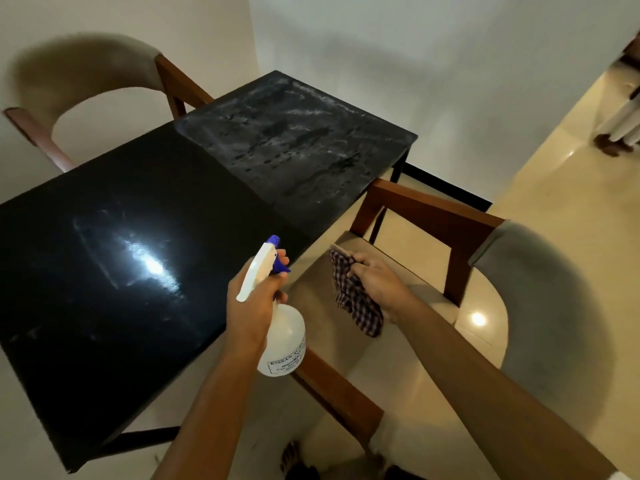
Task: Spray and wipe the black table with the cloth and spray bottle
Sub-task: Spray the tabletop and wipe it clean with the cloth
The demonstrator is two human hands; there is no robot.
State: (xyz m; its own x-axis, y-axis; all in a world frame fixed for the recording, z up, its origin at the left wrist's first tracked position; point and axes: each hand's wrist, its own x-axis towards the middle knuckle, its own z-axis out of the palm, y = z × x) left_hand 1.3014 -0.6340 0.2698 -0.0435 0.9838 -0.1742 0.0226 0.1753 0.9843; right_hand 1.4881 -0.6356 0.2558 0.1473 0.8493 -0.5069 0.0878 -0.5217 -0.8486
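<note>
The black table [104, 306] fills the left and centre. Its near half is dark and glossy with a light glare. Its far half [294, 143] looks grey, smeared and spotted with droplets. My left hand [252, 303] grips a white spray bottle [282, 341] by the neck, at the table's right edge. Its blue nozzle points toward the far half, and a finger rests on the blue trigger. My right hand [377, 284] holds a bunched checked cloth [353, 296] over the chair seat to the right, off the table.
A wooden chair [450, 233] with a grey curved back stands tight against the table's right side. Another such chair [86, 74] is at the far left. White walls close the back. Glossy cream floor spreads to the right, where someone's legs [620, 133] stand.
</note>
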